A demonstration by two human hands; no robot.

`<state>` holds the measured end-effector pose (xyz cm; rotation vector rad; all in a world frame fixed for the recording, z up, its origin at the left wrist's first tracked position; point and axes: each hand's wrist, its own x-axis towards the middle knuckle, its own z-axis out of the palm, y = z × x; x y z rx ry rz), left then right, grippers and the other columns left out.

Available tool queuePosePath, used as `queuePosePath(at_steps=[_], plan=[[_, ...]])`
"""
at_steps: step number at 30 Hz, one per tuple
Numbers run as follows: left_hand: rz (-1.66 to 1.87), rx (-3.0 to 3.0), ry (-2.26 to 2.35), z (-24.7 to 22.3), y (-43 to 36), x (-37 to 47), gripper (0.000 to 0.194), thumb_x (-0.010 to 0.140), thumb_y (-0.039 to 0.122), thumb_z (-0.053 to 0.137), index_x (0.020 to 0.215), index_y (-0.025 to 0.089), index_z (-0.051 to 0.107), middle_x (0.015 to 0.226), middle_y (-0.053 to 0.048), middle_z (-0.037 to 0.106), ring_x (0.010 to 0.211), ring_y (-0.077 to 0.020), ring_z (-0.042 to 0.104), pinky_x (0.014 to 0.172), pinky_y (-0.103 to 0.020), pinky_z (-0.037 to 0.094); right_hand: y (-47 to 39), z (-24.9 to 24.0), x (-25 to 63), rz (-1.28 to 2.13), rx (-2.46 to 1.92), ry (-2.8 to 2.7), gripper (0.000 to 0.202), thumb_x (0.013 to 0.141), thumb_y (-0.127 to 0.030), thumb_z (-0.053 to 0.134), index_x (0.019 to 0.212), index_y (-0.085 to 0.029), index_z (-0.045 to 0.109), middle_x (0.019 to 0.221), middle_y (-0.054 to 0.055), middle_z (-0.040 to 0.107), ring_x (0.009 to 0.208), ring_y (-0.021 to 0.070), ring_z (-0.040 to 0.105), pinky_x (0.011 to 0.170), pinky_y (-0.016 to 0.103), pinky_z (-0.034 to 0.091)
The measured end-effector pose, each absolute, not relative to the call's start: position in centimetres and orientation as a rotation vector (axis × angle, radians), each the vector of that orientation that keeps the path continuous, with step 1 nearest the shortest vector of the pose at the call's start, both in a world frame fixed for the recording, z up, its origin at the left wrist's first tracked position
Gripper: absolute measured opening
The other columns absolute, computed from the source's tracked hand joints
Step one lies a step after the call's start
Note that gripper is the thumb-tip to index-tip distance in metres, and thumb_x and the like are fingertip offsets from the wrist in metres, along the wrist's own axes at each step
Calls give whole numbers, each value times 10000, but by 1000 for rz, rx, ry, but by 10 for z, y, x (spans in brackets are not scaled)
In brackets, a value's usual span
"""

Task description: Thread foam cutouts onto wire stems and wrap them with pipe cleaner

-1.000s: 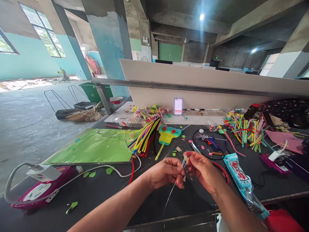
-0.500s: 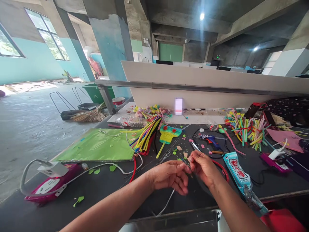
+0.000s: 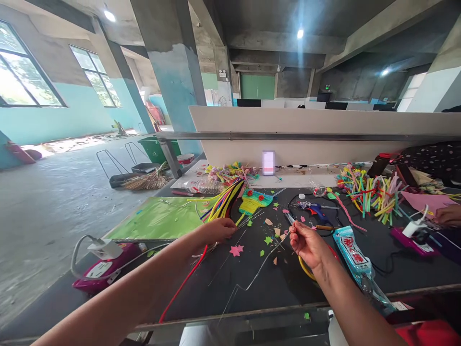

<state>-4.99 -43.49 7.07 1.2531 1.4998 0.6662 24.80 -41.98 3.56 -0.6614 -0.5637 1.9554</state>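
Note:
My right hand pinches the upper end of a thin, bent wire, which slants down left past the table's front edge. My left hand rests low over the tabletop by loose thin wires, beside the bundle of coloured pipe cleaners; its fingers point down and their tips are hard to make out. Behind it lies a yellow and teal fuzzy shape with red dots. A pink star and a green star lie between my hands.
Around stand a blue glue gun, scissors, a blue packet, a green sheet, power strips and a phone. Another person's hand is at the far right.
My left hand has moved left, away from my right hand, to the pipe cleaners. The wire now stretches from my right hand. The view has shifted, and another person's hand has appeared.

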Motion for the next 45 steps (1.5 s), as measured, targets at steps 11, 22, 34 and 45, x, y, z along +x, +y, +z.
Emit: queuePosePath(at_steps=[11, 22, 34, 45], plan=[[612, 1270, 1016, 85, -462, 80, 294, 739, 416, 589, 855, 173, 471, 692, -15, 622, 470, -105, 550, 472, -254, 461, -433, 35, 232, 1684, -814, -736, 236, 681, -314, 746, 730, -153, 581, 626, -26, 589, 465, 61, 516, 426, 175, 427], [722, 1298, 1158, 62, -440, 44, 197, 710, 346, 593, 735, 175, 499, 476, 62, 494, 320, -40, 301, 303, -160, 217, -432, 30, 227, 1571, -954, -888, 270, 685, -381, 721, 693, -153, 576, 632, -10, 584, 467, 78, 515, 436, 203, 421], [551, 1482, 1228, 76, -433, 29, 268, 672, 408, 632, 732, 149, 598, 463, 60, 480, 306, -38, 294, 317, -185, 178, -419, 27, 241, 832, -1114, -1536, 247, 876, -387, 481, 951, -201, 627, 963, 81, 657, 809, 200, 632, 678, 327, 524], [510, 1628, 1177, 73, -424, 27, 153, 673, 287, 588, 720, 147, 625, 481, 52, 475, 412, -65, 398, 390, -180, 253, -434, 30, 229, -66, -889, -2181, 256, 864, -127, 501, 1036, -263, 633, 964, 13, 699, 988, 205, 558, 927, 421, 318]])
